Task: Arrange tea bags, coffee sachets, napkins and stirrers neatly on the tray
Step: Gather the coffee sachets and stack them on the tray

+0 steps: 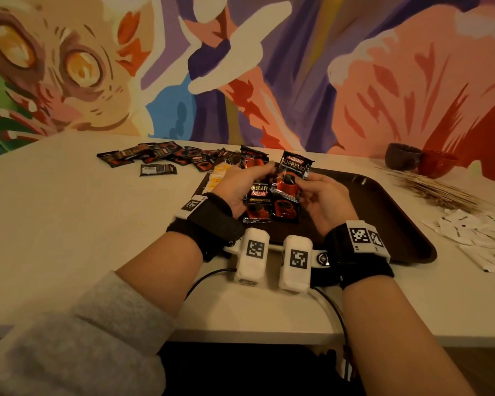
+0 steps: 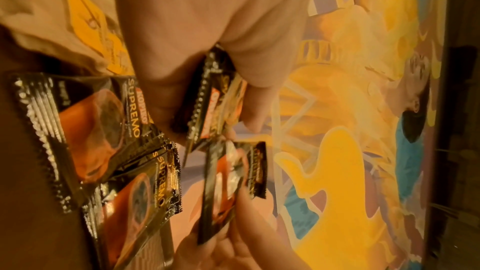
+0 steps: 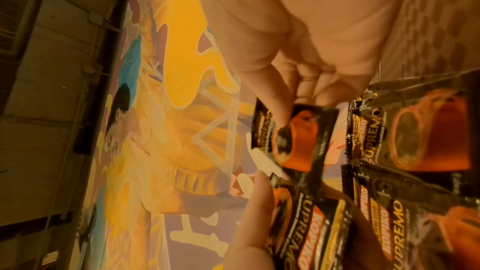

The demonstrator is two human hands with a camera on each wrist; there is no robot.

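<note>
Mid-sort on the coffee sachets. Left hand point(image 1: 240, 184) clamped round a small bunch of sachets point(image 1: 253, 162), thumb on top, probably to keep them squared up as a stack. Right hand point(image 1: 322, 195) pinching one sachet point(image 1: 293, 174) by its lower edge, label up and facing the camera, likely so it goes down the same way as the rest. Hands close together, just over the tray point(image 1: 383, 201). Two more sachets point(image 1: 270, 210) lying flat side by side on the tray under the hands, looks like the start of a row. Loose pile point(image 1: 155, 157) waiting on the table point(image 1: 69, 210) to the left. Tea bags point(image 1: 217, 175) with yellow tags at the tray's left edge, half hidden by the left hand. Stirrers point(image 1: 435, 190) and napkins point(image 1: 475, 230) off to the right, not on the tray yet.
</note>
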